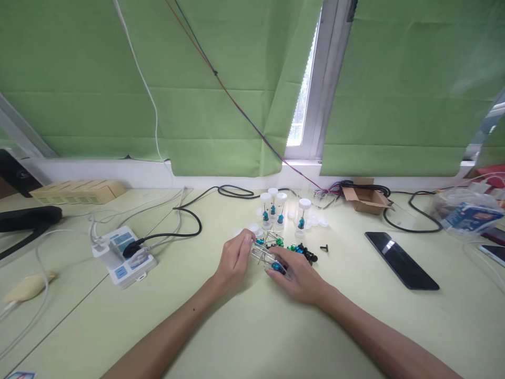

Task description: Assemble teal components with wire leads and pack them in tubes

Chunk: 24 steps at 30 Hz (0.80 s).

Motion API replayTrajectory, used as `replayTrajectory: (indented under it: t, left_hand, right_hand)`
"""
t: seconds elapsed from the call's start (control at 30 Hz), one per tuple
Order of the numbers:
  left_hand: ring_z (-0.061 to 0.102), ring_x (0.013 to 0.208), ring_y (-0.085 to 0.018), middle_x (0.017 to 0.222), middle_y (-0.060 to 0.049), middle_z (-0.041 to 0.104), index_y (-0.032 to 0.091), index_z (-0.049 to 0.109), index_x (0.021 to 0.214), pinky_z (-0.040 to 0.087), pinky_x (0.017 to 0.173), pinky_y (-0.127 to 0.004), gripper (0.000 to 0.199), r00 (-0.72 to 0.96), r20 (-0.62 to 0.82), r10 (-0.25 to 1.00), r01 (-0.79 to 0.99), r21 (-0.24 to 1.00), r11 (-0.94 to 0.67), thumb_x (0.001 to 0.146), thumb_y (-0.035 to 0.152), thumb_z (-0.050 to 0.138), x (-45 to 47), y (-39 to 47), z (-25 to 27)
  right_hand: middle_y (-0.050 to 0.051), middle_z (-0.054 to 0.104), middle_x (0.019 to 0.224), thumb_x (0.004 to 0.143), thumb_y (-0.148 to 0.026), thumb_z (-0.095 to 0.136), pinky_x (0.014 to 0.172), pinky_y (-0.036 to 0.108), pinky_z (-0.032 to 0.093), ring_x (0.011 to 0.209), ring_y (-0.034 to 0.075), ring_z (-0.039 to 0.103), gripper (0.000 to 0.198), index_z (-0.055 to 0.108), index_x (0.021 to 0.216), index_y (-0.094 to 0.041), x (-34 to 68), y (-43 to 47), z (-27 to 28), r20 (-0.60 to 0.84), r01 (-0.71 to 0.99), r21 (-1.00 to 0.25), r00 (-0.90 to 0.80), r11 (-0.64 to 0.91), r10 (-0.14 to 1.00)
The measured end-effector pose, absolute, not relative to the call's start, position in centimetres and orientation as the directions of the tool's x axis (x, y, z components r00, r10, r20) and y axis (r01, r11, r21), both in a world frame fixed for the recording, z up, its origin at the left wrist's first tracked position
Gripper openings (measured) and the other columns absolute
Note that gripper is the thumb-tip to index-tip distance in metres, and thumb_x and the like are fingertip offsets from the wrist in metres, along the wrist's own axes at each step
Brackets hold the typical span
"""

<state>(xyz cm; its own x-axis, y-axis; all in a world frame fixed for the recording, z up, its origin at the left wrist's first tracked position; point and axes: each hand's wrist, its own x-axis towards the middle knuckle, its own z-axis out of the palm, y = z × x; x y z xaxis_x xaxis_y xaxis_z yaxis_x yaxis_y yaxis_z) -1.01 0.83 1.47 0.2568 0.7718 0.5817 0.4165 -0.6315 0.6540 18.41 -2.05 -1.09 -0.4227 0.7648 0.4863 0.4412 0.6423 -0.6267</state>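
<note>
A clear plastic tube [265, 256] with a blue piece [278, 268] inside lies tilted between my two hands. My right hand [300, 275] is wrapped round its lower right end, thumb below and fingers above. At the upper left end my left hand [235, 258] is closed in a pinch; the fingers partly hide what they grip. Just beyond my hands lies a pile of small black pieces [310, 255], green pieces [280, 242] and thin bent metal rods. Behind it several white-capped clear tubes [302, 217] stand upright, each with a blue piece and a thin rod inside.
White caps [317, 221] lie behind the pile, and a small black piece [324, 248] sits alone. A phone [401, 260] and an open cardboard box [366, 199] are to the right. On the left are a power strip [125, 256], cables and yellow boxes [78, 192].
</note>
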Motion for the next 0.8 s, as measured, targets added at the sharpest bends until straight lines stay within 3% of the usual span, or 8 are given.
replayTrajectory:
  t: [0.8]
  left_hand:
    - [0.040,0.057,-0.012,0.064,0.003,0.046,0.020,0.048,0.079,0.033,0.057,-0.024,0.024,0.244,0.551,0.798,0.454,0.662,-0.596,0.097,0.033,0.038,-0.52,0.97,0.64]
  right_hand:
    - [0.002,0.062,0.081,0.088,-0.030,0.059,0.064,0.027,0.044,0.067,0.015,0.053,0.031,0.056,0.116,-0.017,18.53,-1.88,-1.67,0.519,0.474,-0.595,-0.390,0.649,0.760]
